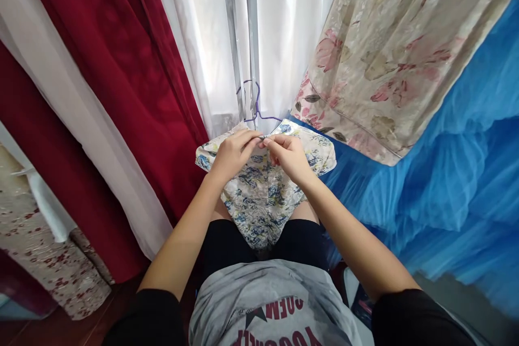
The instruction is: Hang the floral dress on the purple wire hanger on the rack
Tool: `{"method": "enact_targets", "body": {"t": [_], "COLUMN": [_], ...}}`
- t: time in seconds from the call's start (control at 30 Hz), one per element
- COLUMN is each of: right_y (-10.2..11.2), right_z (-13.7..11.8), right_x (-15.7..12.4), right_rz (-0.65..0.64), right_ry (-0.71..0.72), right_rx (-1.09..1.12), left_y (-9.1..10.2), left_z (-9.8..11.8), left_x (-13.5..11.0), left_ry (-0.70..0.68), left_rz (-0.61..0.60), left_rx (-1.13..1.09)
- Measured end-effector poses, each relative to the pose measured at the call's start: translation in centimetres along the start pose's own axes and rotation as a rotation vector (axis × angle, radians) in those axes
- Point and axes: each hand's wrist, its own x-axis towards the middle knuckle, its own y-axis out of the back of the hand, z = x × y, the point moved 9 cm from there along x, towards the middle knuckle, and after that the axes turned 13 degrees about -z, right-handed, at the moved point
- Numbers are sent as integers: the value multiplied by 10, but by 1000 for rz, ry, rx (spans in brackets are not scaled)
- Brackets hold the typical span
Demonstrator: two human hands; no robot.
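A white garment with a blue and yellow flower print (259, 194) hangs on a purple wire hanger (257, 105) in front of me, its lower part draped over my lap. My left hand (233, 152) and my right hand (288, 155) meet at the garment's neckline, fingers pinched together on the cloth just under the hanger hook. A tiny metallic bit shows between the fingertips; I cannot make out what it is. The hanger hook rests against a metal pole (243, 38).
A dark red curtain (113, 81) hangs on the left, white sheer curtains (292, 21) behind the pole. A beige floral fabric (389, 48) hangs at upper right over blue mesh netting (454, 173). A patterned cloth (48, 265) lies at lower left on a wooden floor.
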Motion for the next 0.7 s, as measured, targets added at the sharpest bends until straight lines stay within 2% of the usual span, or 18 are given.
{"method": "enact_targets", "body": {"t": [0.03,0.1,0.17,0.23,0.33,0.4,0.47,0.53,0.6,0.63,0.7], "right_y": [1,5,5,0,-12,-17,-21,-27,-31,-31,-23], "right_z": [2,9,20,37,64,74,76,76,78,80,89], "right_x": [2,4,4,2,-12,-24,-36,-45,-51,-54,-61], "right_rz": [7,49,84,64,-26,-63,-86,-104,-102,-86,-15], "right_ry": [3,-1,-13,-64,-178,-214,-223,-233,-239,-238,-236], "right_rx": [-28,-83,-125,-122,-25,57,123,169,208,238,341], "left_y": [0,2,12,33,74,95,103,86,46,23,-24], "left_z": [5,13,17,12,-26,-68,-118,-171,-207,-214,-214], "left_x": [7,14,12,4,-21,-44,-72,-103,-129,-138,-149], "left_ry": [-31,-55,-50,-13,102,183,271,433,614,674,721], "left_rz": [-26,6,122,289,547,682,802,902,910,880,778], "left_rx": [52,125,146,122,46,-35,-184,-472,-724,-789,-843]}}
